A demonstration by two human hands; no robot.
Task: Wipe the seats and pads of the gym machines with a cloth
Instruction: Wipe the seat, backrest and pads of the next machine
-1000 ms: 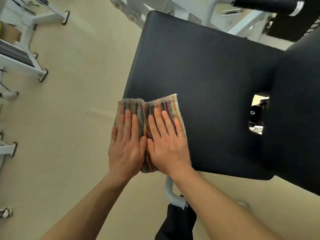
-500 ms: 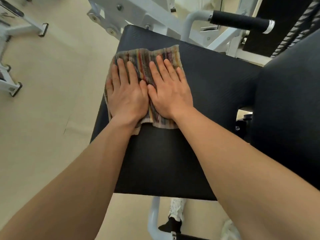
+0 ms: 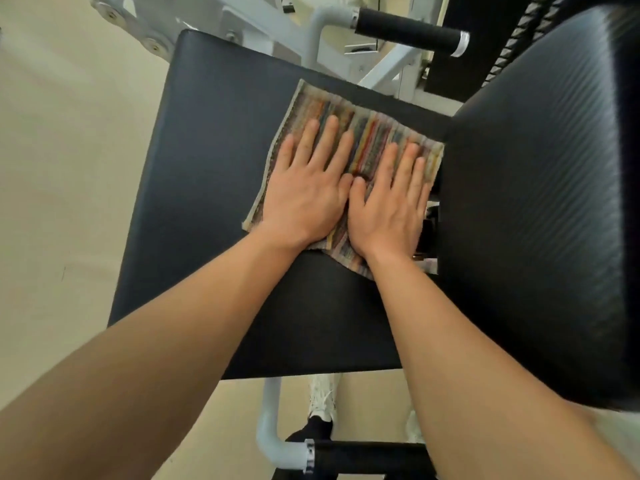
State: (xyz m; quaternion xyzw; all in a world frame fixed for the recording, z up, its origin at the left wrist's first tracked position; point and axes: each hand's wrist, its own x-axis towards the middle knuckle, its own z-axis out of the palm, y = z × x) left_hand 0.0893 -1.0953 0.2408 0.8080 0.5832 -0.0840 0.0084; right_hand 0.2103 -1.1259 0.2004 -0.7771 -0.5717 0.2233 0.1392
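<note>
Head view: the left hand (image 3: 304,195) and the right hand (image 3: 388,209) lie flat, palms down, side by side on a striped cloth (image 3: 367,133), fingers straight and a little spread, thumbs touching each other at the middle. Neither hand pinches or bunches the fabric; both press it down. All the fingers point away from the person, toward the far edge of the seat (image 3: 207,168). The cloth lies spread out on the far right part of that black seat. As it lies it looks about as wide as it is long, so no long side stands out. Its coloured stripes run near to far, roughly in line with the fingers, and one corner points toward the far left. Its right edge reaches the dark back pad (image 3: 536,202), which rises just beside the right hand. The seat's long side runs away from the person. Beyond its far edge stands the white metal frame (image 3: 207,15) with a black handle grip (image 3: 405,29) lying crosswise. Below the near edge are another black grip (image 3: 363,457), a white shoe (image 3: 323,396) and the beige floor (image 3: 69,168).
</note>
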